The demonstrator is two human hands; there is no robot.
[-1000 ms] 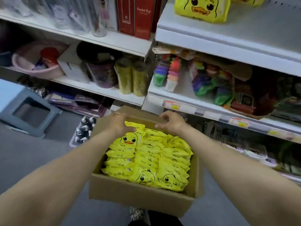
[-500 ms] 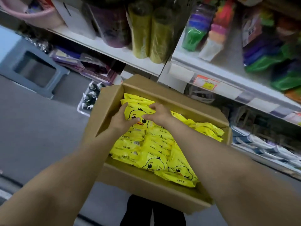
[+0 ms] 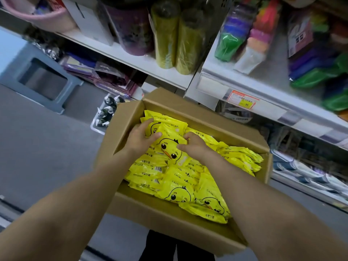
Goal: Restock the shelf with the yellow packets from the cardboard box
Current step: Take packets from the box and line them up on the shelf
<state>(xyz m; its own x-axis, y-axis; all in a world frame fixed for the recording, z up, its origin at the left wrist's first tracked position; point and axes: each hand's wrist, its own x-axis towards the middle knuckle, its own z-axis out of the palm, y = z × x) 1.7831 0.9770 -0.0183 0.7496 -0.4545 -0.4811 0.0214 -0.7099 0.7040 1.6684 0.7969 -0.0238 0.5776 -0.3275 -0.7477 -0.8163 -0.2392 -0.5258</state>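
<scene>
**Both hands gripping a duck packet inside the open box**

The open brown cardboard box [image 3: 150, 223] is sitting just in front of the white metal shelving [image 3: 169, 76], over a grey floor [image 3: 47, 147]. Flat yellow plastic packets [image 3: 178, 181] printed with duck faces are filling it. Near the box's far left corner, the left hand [image 3: 139, 137] and right hand [image 3: 194, 146] are gripping the top packet [image 3: 169, 146], fingers curled on its edges. 2 yellow-green wrapped rolls [image 3: 177, 40] are standing at a shelf's front edge. An orange price label [image 3: 243, 100] is sitting on the neighbouring edge strip. A grey plastic stool [image 3: 37, 80] is standing on the floor at left.
</scene>
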